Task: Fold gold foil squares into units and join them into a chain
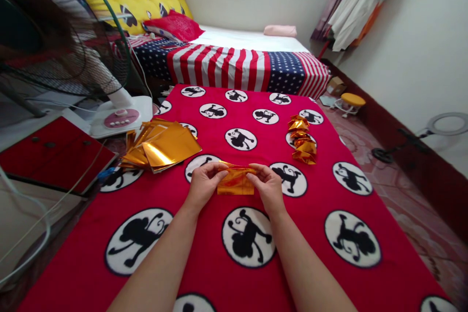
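Between my two hands is a sheet of gold foil paper (236, 184), partly folded, held just above the red cloth. My left hand (205, 183) pinches its left upper edge between thumb and fingers. At the right upper edge, my right hand (268, 186) grips it the same way. Beyond my left hand lies a loose stack of flat gold foil sheets (171, 144). Several folded gold foil pieces (302, 139) sit in a row on the cloth, farther off to the right.
A red cloth with monkey prints (307, 234) covers the surface under my hands. A fan (120, 112) stands at the left by a red-topped box (51, 151). Behind is a bed (234, 66); a yellow stool (353, 100) and a ring-light stand (448, 123) are at the right.
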Motion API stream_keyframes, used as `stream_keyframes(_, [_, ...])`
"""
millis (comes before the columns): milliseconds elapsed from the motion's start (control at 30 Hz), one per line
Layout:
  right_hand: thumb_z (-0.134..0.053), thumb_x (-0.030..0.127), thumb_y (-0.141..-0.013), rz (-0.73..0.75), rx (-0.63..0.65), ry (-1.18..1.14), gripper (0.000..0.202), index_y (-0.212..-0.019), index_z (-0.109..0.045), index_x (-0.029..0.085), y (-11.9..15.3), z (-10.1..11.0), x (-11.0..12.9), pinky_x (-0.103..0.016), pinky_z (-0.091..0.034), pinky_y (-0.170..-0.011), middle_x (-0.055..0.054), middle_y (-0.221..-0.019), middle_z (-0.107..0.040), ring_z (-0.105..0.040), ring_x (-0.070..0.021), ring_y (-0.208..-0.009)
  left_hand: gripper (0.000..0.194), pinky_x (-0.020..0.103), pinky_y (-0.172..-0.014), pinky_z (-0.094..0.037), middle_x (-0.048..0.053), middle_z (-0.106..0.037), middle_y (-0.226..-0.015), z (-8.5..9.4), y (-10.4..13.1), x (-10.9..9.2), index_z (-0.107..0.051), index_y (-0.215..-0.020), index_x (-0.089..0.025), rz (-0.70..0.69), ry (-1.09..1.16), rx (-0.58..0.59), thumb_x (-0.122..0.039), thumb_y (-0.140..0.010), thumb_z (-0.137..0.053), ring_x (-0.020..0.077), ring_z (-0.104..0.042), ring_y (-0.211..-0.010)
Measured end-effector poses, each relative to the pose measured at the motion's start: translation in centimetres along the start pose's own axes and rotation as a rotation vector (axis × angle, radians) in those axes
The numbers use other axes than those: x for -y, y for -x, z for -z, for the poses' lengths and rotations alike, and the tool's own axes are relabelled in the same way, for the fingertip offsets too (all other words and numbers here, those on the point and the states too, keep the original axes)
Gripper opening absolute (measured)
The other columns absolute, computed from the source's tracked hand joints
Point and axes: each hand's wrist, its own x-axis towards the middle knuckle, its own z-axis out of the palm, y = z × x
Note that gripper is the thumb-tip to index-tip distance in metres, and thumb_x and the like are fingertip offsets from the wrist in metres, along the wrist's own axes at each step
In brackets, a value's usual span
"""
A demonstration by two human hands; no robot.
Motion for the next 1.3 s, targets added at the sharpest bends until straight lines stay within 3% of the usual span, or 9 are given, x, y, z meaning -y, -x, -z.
stream_keyframes(600, [-0.082,0.029,-0.067,0.039,-0.076,0.008,0.021,-0.08,-0.068,0.02,0.19,-0.35,-0.09,-0.028,-0.053,-0.067,0.0,-0.077,-0.07,-0.066,-0.0149,-0.07,0.02,0.024,-0.067,-0.054,0.004,-0.072,-0.082,0.01,0.12,0.24,-0.072,-0.089,-0.015,-0.069,-0.078,-0.01,-0.026,-0.072,-0.075,0.0152,-0.067,-0.072])
stream_keyframes(800, [-0.08,0.027,-0.067,0.066,-0.062,-0.007,0.029,-0.093,-0.067,0.021,0.16,-0.38,0.05,-0.028,-0.054,-0.072,0.0,-0.083,-0.071,-0.066,-0.0158,-0.077,0.019,0.022,-0.064,-0.052,0.003,-0.071,-0.079,0.07,0.18,0.19,-0.072,-0.088,-0.016,-0.075,-0.081,-0.007,-0.025,-0.072,-0.074,0.0139,-0.065,-0.069])
stream_keyframes(967, [-0.081,0.031,-0.067,0.059,-0.05,0.048,0.025,-0.086,-0.068,0.02,0.1,0.08,0.01,-0.028,-0.053,-0.068,-0.001,-0.082,-0.07,-0.064,-0.0154,-0.071,0.018,0.023,-0.065,-0.052,0.003,-0.07,-0.079,0.16,0.26,-0.15,-0.072,-0.088,-0.017,-0.087,-0.093,0.0,-0.025,-0.072,-0.074,0.0141,-0.064,-0.069])
stream_keyframes(1300, [-0.082,0.029,-0.063,0.102,-0.022,0.03,0.024,-0.081,-0.069,0.022,-0.22,0.53,0.18,-0.027,-0.052,-0.074,-0.001,-0.093,-0.062,-0.06,-0.0162,-0.085,0.018,0.024,-0.066,-0.052,0.004,-0.071,-0.081,0.31,0.27,0.13,-0.074,-0.088,-0.017,-0.156,-0.122,0.0,-0.024,-0.072,-0.075,0.0148,-0.064,-0.071])
